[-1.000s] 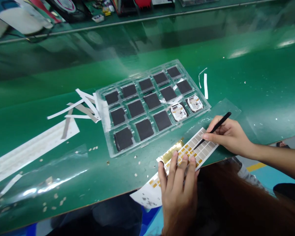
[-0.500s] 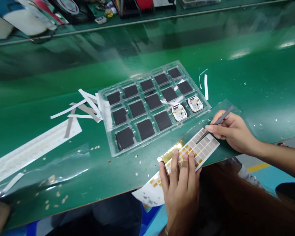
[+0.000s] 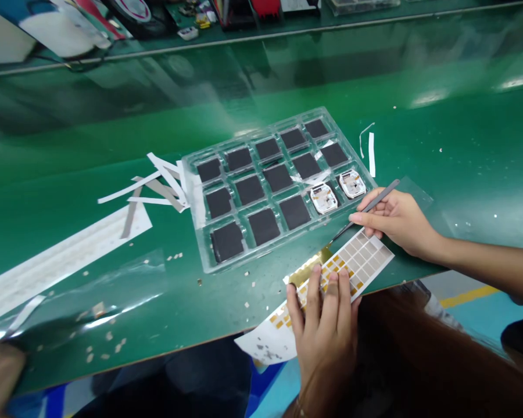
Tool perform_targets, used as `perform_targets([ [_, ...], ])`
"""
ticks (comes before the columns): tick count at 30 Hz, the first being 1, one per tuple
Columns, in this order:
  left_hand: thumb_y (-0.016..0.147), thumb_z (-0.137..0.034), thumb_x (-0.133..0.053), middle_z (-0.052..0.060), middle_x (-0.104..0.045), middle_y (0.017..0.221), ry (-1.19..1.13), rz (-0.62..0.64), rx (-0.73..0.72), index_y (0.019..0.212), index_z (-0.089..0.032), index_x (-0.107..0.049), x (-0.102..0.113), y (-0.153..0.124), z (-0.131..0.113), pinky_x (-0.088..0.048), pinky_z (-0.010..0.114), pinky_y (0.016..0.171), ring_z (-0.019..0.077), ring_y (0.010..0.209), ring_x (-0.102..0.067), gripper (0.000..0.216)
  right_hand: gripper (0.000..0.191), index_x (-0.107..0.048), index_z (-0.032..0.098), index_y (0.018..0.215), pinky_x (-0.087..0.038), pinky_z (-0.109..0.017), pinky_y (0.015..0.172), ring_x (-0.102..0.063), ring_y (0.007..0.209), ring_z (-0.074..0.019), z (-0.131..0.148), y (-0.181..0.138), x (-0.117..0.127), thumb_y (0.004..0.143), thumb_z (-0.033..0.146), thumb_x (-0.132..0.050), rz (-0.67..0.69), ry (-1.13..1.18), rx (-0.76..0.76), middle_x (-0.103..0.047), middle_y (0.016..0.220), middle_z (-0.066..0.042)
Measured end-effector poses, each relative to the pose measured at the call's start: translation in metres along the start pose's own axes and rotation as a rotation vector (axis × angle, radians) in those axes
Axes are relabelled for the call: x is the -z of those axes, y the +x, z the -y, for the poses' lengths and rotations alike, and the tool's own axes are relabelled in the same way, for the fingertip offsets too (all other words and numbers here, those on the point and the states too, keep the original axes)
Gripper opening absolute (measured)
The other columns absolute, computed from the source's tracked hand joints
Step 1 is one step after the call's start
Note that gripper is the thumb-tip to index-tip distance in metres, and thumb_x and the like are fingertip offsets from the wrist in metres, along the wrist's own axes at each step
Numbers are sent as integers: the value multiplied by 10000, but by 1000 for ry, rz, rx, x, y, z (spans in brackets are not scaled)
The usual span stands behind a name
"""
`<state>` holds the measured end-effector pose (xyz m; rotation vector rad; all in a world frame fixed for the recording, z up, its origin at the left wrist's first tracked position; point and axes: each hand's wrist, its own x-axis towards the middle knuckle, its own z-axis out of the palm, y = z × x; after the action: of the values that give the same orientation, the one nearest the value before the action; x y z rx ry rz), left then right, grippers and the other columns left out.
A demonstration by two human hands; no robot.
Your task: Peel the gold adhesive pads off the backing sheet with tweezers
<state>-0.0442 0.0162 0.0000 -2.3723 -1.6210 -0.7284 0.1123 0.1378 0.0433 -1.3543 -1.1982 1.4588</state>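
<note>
My left hand [image 3: 326,322] lies with its fingers spread over a white sheet of small rectangular stickers [image 3: 362,258], pressing it at the table's front edge. Some stickers are amber, others grey-beige; the sheet's lower left end curls past the edge. Between thumb and fingers, my right hand [image 3: 398,217] pinches dark tweezers [image 3: 377,197]. Their tips point down at the right end of a shiny gold strip [image 3: 307,270], beside the sheet; whether they grip anything is too small to tell. Behind stands a clear compartment tray [image 3: 206,255] with black pads and two white device parts [image 3: 323,198].
Paper strips [image 3: 157,200] lie left of the tray, near a long white sheet [image 3: 70,249] and a clear film [image 3: 131,284]. Small chips are scattered about. Another person's blurred hand [image 3: 0,371] is at lower left. A shelf with assorted items runs along the back.
My right hand has moved left and slightly up, taking the tweezer tips off the sticker sheet to the gold strip's end. My left hand stays on the sheet; the view has shifted slightly.
</note>
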Motion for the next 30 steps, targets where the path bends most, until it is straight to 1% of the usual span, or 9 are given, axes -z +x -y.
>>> perform_targets([
  [3, 826, -279, -580, 86, -686, 993, 1, 5, -1, 1128, -94, -580, 0, 0, 1, -193, 525, 1115, 299, 1162, -523, 354, 300, -553, 163, 719, -347, -185, 359, -500, 401, -76, 1, 0, 0, 605, 287, -802, 7, 7, -8, -555, 456, 49],
  [8, 807, -277, -608, 83, -682, 1015, 19, 31, -43, 1152, -89, -566, 1, -1, 3, -165, 521, 1124, 308, 1155, -526, 396, 298, -547, 163, 710, -326, -187, 353, -481, 386, -72, 1, 1, 0, 607, 280, -801, -1, 3, -9, -547, 446, 50],
  [14, 795, -267, -619, 85, -684, 994, 13, 21, -51, 1133, -78, -578, 1, 0, 4, -154, 517, 1127, 315, 1137, -538, 389, 275, -553, 166, 716, -304, -184, 342, -475, 387, -72, 0, 0, -2, 625, 284, -784, 28, -15, -12, -538, 457, 54],
  [19, 790, -263, -624, 87, -680, 1000, 13, 21, -50, 1139, -77, -577, 2, -1, 4, -163, 528, 1123, 318, 1131, -541, 398, 271, -552, 165, 692, -285, -189, 347, -449, 384, -51, 2, 0, -5, 602, 242, -795, 8, 57, -15, -529, 490, 68],
  [24, 784, -260, -630, 83, -673, 1049, 18, 33, -62, 1166, -85, -562, 2, 0, 5, -162, 521, 1128, 316, 1142, -532, 425, 270, -552, 165, 673, -286, -198, 364, -447, 403, -46, 1, -1, -2, 598, 228, -804, 24, 131, 2, -566, 547, 47],
  [25, 792, -265, -620, 82, -672, 1055, 11, 37, -57, 1167, -88, -562, 2, 0, 4, -164, 514, 1129, 312, 1144, -532, 418, 270, -550, 166, 675, -281, -199, 363, -445, 403, -47, 1, -2, 0, 607, 234, -802, 22, 136, 7, -568, 548, 43],
  [27, 821, -273, -578, 87, -673, 1062, -27, 9, -3, 1158, -91, -569, 1, 0, 1, -179, 504, 1126, 303, 1155, -525, 382, 260, -550, 170, 687, -275, -196, 362, -438, 402, -47, 2, -6, 3, 629, 237, -794, 6, 149, 34, -560, 540, 45],
  [30, 861, -300, -506, 92, -642, 1148, -84, -13, 75, 1170, -120, -567, 0, -2, -4, -162, 537, 1117, 305, 1210, -475, 362, 233, -551, 184, 714, -299, -190, 370, -446, 410, -49, 3, -17, 11, 662, 220, -776, -12, 164, 113, -546, 546, 56],
])
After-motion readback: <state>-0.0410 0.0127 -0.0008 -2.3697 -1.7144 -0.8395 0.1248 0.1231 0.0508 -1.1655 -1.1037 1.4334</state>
